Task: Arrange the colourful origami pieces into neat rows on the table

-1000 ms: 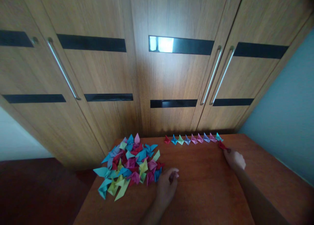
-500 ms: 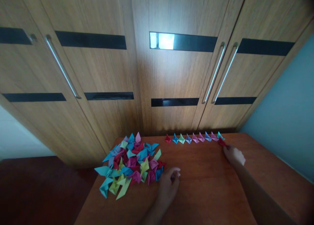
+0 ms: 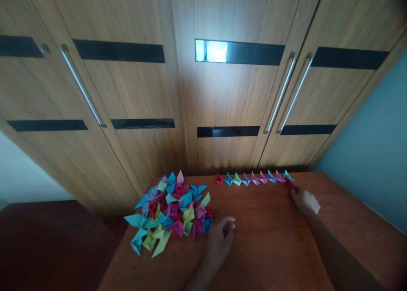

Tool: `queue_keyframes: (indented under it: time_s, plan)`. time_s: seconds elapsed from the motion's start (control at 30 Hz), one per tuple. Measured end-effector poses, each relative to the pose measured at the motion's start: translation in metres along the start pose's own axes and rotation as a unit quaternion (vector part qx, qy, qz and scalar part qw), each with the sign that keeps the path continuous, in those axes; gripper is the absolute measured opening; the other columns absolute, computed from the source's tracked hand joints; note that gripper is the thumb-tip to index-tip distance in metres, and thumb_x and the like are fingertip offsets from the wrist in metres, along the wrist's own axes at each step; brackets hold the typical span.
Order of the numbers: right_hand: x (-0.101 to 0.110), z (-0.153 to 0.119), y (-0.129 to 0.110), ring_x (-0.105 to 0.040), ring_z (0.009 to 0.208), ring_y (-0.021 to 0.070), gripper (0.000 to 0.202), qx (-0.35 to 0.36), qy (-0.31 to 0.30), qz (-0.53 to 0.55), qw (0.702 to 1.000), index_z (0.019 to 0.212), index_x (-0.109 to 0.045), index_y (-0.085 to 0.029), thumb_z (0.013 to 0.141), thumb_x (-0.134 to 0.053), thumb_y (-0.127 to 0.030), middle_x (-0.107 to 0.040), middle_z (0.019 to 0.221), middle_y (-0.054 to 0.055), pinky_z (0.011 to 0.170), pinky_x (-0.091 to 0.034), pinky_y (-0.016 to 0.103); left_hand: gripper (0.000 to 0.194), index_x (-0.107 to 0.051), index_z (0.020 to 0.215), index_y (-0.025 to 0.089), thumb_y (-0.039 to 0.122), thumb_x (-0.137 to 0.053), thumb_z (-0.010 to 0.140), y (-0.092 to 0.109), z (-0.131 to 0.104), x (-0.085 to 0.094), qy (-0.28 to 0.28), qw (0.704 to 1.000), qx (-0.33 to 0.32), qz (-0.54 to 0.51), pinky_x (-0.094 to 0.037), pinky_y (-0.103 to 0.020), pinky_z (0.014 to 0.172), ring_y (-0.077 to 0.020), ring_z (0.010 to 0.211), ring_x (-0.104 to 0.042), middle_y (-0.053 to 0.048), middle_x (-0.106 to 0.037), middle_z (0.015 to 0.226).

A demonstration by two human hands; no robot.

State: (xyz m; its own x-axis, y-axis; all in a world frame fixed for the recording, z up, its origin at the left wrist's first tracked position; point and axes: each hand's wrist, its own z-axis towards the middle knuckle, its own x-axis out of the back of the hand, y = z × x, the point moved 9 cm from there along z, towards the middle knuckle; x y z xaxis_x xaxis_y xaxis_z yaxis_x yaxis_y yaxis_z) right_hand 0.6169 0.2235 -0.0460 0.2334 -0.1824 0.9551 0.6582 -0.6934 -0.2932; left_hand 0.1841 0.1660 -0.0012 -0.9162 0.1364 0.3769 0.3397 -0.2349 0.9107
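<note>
At the far right of the row, my right hand (image 3: 305, 201) pinches a red origami piece (image 3: 290, 184) between thumb and fingers, just in front of a light-blue piece (image 3: 288, 176). The row continues left along the table's back edge in pink, purple, blue and green, ending with a red origami piece (image 3: 219, 179). My left hand (image 3: 220, 236) rests on the table, fingers loosely curled with a gap to the thumb and nothing seen in them. Beside it, on its left, lies a heap of colourful origami pieces (image 3: 171, 209); the blue piece (image 3: 207, 224) is nearest.
The brown wooden table (image 3: 260, 248) reaches up to a wooden wardrobe (image 3: 227, 96) with dark strips and long metal handles. A blue wall (image 3: 375, 155) borders the right side. Dark floor (image 3: 57, 240) shows at the left.
The view has shifted very slightly. My right hand still holds the red origami piece at the row's right end, and my left hand stays beside the heap.
</note>
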Motion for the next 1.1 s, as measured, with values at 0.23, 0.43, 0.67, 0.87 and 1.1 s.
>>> queue_keyframes:
  time_s: [0.23, 0.43, 0.67, 0.87, 1.1]
  plan:
    - [0.0, -0.002, -0.001, -0.062, 0.093, 0.0361, 0.05, 0.009, -0.006, 0.003, 1.0, 0.116, -0.059, -0.023, 0.082, -0.038, -0.053, -0.064, 0.104, 0.018, 0.069, -0.049, 0.043, 0.025, -0.065, 0.092, 0.02, 0.013, -0.047, 0.076, 0.0, 0.0, -0.001, -0.004, 1.0, -0.005, -0.003, -0.048, -0.026, 0.071, -0.0164, 0.077, -0.062, -0.002, -0.068, 0.082]
    - [0.007, -0.02, 0.009, -0.062, 0.094, 0.0357, 0.054, -0.011, 0.048, 0.057, 0.997, 0.124, -0.051, -0.022, 0.083, -0.038, -0.053, -0.065, 0.103, 0.017, 0.07, -0.05, 0.042, 0.025, -0.065, 0.092, 0.02, 0.012, -0.046, 0.078, 0.004, 0.0, 0.002, 0.006, 1.0, -0.012, -0.004, -0.048, -0.026, 0.071, -0.0162, 0.077, -0.062, -0.002, -0.068, 0.081]
    - [0.006, -0.082, -0.011, -0.065, 0.084, 0.03, 0.05, 0.028, 0.117, 0.13, 0.984, 0.124, -0.05, -0.019, 0.085, -0.039, -0.048, -0.069, 0.093, 0.013, 0.07, -0.048, 0.035, 0.025, -0.065, 0.092, 0.019, 0.012, -0.046, 0.077, 0.002, 0.0, 0.002, 0.006, 1.0, -0.021, -0.009, -0.047, -0.026, 0.07, -0.0157, 0.075, -0.062, -0.002, -0.068, 0.081]
    - [-0.017, -0.143, -0.082, -0.067, 0.084, 0.0238, 0.036, 0.231, 0.039, 0.176, 0.956, 0.1, -0.063, -0.022, 0.085, -0.039, -0.043, -0.07, 0.094, 0.008, 0.069, -0.047, 0.027, 0.023, -0.064, 0.092, 0.018, 0.013, -0.047, 0.077, -0.009, 0.002, 0.004, 0.017, 0.999, -0.006, -0.041, -0.049, -0.027, 0.07, -0.0163, 0.076, -0.063, -0.003, -0.069, 0.082]
    - [-0.017, -0.16, -0.095, -0.067, 0.077, 0.0216, 0.035, 0.277, 0.016, 0.242, 0.93, 0.09, -0.065, -0.021, 0.083, -0.04, -0.044, -0.071, 0.087, 0.006, 0.068, -0.048, 0.026, 0.021, -0.064, 0.092, 0.021, 0.018, -0.045, 0.083, 0.019, -0.017, 0.018, 0.017, 0.997, -0.057, 0.053, -0.049, -0.027, 0.074, -0.0163, 0.082, -0.063, -0.003, -0.068, 0.088]
